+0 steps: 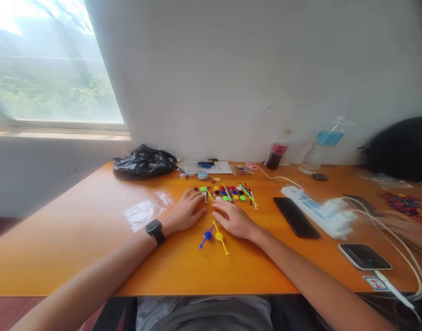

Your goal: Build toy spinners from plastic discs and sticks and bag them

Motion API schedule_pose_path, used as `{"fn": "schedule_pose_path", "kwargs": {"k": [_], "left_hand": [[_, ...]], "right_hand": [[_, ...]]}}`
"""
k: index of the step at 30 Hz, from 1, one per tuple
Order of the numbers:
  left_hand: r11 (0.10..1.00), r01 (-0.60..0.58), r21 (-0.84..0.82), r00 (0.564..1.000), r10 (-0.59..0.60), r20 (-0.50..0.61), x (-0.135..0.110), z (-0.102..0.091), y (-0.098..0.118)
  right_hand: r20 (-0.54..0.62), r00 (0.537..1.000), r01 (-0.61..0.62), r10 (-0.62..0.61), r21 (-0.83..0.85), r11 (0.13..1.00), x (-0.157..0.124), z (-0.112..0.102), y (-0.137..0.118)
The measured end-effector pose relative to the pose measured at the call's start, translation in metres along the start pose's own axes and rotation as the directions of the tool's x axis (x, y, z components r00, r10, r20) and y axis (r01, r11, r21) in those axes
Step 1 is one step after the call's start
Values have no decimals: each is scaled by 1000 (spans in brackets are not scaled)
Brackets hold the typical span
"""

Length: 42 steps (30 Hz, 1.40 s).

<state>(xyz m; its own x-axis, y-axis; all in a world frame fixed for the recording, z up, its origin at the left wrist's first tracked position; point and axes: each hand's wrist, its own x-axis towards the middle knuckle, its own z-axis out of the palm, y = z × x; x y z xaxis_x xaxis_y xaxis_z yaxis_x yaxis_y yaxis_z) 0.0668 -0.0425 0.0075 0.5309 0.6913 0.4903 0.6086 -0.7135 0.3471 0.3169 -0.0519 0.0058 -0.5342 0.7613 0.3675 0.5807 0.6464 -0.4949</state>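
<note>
- 2 spinners (219,236) on table (76,248)
- From them: L hand (186,209) 10-11 o'clk, R hand (236,219) 1-2
- Discs (243,198), arrows (247,191) at 12-1, past R hand
- Plastic sleeve (145,214) 10
- Bag (142,164) 11, nr wall (231,69)
- Phone (296,217) 2-3, pwr strip (306,205) just R
- 2 bottles (316,158) 1-2, nr wall

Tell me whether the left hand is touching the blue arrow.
Apart. The head view shows a strip of tabletop between the left hand and the blue arrow, which lies nearer the person.

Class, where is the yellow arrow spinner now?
In the head view, the yellow arrow spinner sits low centre on the table, just right of the blue arrow spinner and below the right hand in the image.
</note>
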Motion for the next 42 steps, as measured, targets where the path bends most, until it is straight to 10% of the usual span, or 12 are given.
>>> {"fn": "schedule_pose_path", "kwargs": {"k": [16, 27, 42], "left_hand": [[994, 86, 70, 992, -79, -96, 8, 6, 0], [977, 183, 111, 981, -188, 39, 31, 15, -27], [994, 106, 13, 991, -105, -81, 33, 10, -22]], "right_hand": [[49, 998, 26, -28, 40, 999, -4, -8, -12], [36, 999, 25, -25, 5, 1000, -5, -8, -10], [-3, 993, -118, 119, -121, 986, -4, -17, -10]]}}
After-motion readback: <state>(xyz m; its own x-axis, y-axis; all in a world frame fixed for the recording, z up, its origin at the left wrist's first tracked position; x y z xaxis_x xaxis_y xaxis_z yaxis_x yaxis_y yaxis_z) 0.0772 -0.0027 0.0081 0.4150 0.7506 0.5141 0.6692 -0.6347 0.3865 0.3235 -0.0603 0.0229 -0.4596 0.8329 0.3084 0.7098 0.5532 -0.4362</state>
